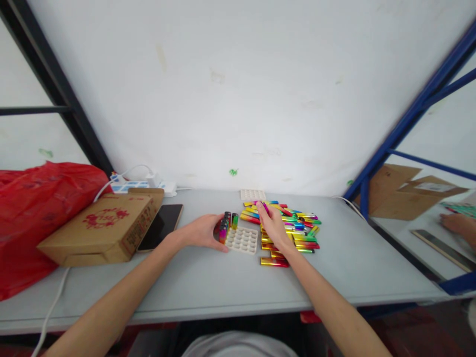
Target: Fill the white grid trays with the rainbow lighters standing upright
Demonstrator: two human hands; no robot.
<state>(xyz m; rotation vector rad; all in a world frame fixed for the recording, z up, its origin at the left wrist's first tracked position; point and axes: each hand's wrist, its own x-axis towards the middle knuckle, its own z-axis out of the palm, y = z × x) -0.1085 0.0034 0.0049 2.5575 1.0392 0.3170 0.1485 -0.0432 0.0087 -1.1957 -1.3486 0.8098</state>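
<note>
Several lighters (pixel 223 229) with black tops and shiny purple, red and green bodies stand upright at the left end of a white slotted tray (pixel 243 240). Round that end curls my left hand (pixel 204 232), thumb along the front and fingers behind, partly hidden by the standing lighters. My right hand (pixel 273 225) is closed on a purple lighter (pixel 266 208), over the left side of a loose pile of lighters (pixel 297 228). Those lie flat, in shiny yellow, red, green and blue, just right of the tray.
Against the wall sits a second white tray (pixel 253 194). On the left are a dark phone or tablet (pixel 161 227), a cardboard box (pixel 100 225), a power strip (pixel 145 186) and a red plastic bag (pixel 48 218). Past the blue frame (pixel 401 129), another person's hand (pixel 461 225) shows.
</note>
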